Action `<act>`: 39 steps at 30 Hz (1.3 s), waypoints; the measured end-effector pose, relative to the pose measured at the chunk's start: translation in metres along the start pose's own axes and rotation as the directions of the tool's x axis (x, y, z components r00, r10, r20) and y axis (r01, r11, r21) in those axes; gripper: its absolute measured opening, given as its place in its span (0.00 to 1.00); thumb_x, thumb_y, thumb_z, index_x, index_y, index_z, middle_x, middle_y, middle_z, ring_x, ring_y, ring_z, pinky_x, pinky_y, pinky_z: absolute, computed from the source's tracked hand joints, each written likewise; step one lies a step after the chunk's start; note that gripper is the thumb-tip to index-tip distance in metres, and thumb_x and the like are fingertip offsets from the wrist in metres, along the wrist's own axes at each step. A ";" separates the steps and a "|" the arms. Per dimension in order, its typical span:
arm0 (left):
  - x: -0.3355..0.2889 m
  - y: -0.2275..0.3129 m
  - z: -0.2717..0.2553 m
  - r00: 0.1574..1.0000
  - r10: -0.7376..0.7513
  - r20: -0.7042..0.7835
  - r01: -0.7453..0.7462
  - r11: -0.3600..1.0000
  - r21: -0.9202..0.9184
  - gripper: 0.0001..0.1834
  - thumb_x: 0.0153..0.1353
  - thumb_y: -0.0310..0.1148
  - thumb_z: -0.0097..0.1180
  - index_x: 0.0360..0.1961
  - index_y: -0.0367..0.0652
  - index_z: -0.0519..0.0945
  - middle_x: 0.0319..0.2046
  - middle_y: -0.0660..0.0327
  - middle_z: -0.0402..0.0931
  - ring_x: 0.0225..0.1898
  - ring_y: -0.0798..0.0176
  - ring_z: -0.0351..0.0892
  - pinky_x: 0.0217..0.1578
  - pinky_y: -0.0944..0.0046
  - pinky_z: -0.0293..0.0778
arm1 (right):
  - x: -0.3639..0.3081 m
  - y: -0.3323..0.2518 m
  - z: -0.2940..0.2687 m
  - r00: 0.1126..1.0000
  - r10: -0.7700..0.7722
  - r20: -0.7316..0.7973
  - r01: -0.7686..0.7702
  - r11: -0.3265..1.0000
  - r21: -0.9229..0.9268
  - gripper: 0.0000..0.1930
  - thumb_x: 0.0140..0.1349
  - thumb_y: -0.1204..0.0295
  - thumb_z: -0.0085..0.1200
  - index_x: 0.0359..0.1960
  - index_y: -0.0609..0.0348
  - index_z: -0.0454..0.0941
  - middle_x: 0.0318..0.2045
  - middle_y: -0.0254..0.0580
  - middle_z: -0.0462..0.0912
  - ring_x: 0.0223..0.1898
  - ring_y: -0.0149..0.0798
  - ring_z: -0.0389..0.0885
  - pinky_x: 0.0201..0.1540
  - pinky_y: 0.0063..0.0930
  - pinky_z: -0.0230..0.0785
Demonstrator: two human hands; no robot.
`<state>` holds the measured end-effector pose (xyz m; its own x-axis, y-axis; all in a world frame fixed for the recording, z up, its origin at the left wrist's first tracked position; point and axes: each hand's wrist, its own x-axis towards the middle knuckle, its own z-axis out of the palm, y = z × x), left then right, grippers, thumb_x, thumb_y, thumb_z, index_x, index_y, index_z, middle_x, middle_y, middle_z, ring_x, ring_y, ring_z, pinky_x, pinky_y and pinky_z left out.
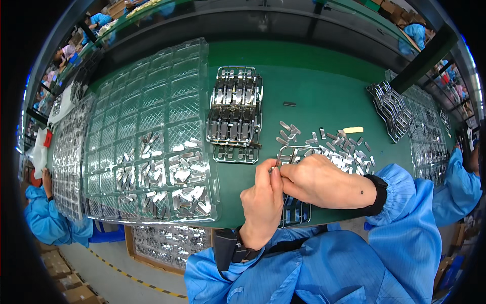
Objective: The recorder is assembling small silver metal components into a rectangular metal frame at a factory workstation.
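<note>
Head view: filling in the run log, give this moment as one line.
left hand: pinching metal frame | right hand: on frame | loose metal pieces on green table | clear tray left

Left hand (261, 202): bare, no glove; black knit cuff at wrist, bright blue smock sleeve below, fabric smooth with slight sheen, creased at forearm. Right hand (320, 181): bare, small dark dot on back near wrist; black elastic cuff, same blue sleeve, gathered and puffed above cuff. Thin black strap or cord across blue smock front between sleeves
</note>
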<state>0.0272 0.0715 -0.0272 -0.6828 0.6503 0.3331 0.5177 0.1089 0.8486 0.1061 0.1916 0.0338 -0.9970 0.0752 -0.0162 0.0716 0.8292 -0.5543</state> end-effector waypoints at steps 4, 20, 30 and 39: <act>0.000 0.008 0.000 0.997 -0.047 0.055 0.048 0.999 -0.014 0.08 0.65 0.27 0.48 0.44 0.39 0.73 0.12 0.58 0.70 0.14 0.65 0.72 0.17 0.64 0.64 | 0.001 0.000 0.004 0.987 0.120 -0.107 -0.134 0.981 -0.139 0.08 0.55 0.74 0.50 0.24 0.69 0.72 0.14 0.56 0.74 0.19 0.57 0.77 0.21 0.45 0.68; 0.013 -0.007 0.000 0.915 -0.371 0.160 0.398 0.762 -0.510 0.08 0.67 0.30 0.47 0.43 0.37 0.70 0.13 0.64 0.73 0.13 0.76 0.68 0.14 0.77 0.60 | -0.019 0.011 -0.013 0.867 -0.184 -0.462 0.040 0.952 -0.304 0.08 0.56 0.71 0.57 0.34 0.61 0.75 0.17 0.41 0.77 0.20 0.42 0.79 0.19 0.35 0.67; 0.018 -0.011 0.000 0.926 -0.367 0.087 0.359 0.789 -0.498 0.08 0.68 0.31 0.45 0.43 0.38 0.69 0.15 0.65 0.72 0.12 0.76 0.68 0.10 0.75 0.60 | -0.016 0.020 -0.012 0.920 -0.031 -0.391 -0.047 0.981 -0.186 0.13 0.53 0.74 0.61 0.40 0.62 0.78 0.23 0.45 0.80 0.25 0.43 0.81 0.28 0.34 0.72; 0.014 -0.003 -0.007 0.912 -0.407 0.049 0.294 0.567 -0.770 0.11 0.70 0.32 0.40 0.48 0.38 0.63 0.22 0.57 0.75 0.15 0.69 0.73 0.13 0.73 0.69 | -0.053 0.000 -0.012 0.906 0.399 -0.141 -0.306 0.847 0.434 0.10 0.62 0.69 0.53 0.38 0.65 0.74 0.22 0.44 0.80 0.25 0.37 0.79 0.27 0.28 0.69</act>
<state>0.0123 0.0746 -0.0225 -0.8085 0.5853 -0.0618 -0.3042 -0.3257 0.8952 0.1592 0.1938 0.0447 -0.8707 0.4774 -0.1184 0.3532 0.4394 -0.8259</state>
